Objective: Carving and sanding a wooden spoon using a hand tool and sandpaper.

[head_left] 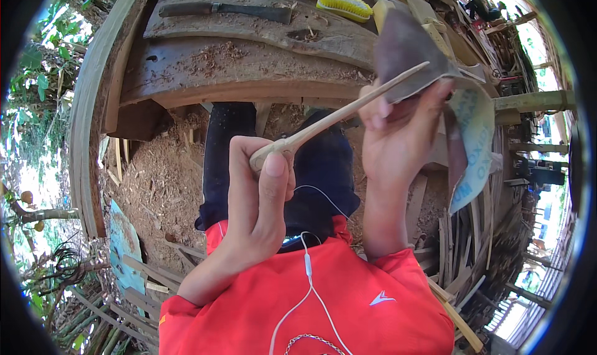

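Observation:
My left hand (264,187) grips a slim, pale wooden stick (339,114) by its thicker, rounded end, thumb pressed on top. The stick slants up and to the right, tapering to a narrow tip. In my right hand (401,134) is a sheet of sandpaper (410,50), brown on its grit side, with a pale printed backing that hangs down at the right. The stick's tip lies in front of the sandpaper; whether the two touch, I cannot tell. Some fingers of the right hand are hidden or slightly blurred.
Ahead is a wooden bench (249,75) strewn with shavings. On it lie a wooden-handled knife (227,10) and a yellow brush (345,7). Wood offcuts (460,243) are piled at the right, and a white earphone cord (308,265) hangs over my red shirt.

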Motion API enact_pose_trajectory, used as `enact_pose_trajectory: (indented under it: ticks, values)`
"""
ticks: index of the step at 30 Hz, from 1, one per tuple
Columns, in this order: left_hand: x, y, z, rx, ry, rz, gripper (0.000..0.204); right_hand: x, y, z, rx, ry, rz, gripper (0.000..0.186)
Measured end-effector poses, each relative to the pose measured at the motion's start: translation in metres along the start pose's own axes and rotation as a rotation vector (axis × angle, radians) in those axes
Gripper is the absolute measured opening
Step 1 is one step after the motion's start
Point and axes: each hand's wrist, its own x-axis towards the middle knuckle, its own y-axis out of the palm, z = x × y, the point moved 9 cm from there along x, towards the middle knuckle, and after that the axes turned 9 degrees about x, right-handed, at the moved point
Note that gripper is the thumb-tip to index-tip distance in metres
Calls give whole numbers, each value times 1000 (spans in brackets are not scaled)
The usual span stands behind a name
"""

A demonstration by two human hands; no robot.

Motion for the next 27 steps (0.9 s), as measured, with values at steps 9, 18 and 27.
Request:
enact_pose_trajectory:
  ticks: [9,18,27]
  values:
    - [-2,1,-3,312,57,92,21,-39,28,-10,-375,239,-3,19]
    - [-4,5,-30,582,478,-21,32,-10,-5,7,-170,130,-126,23]
    - [6,-8,-37,510,392,-69,15,-12,-8,-12,-35,106,-413,25]
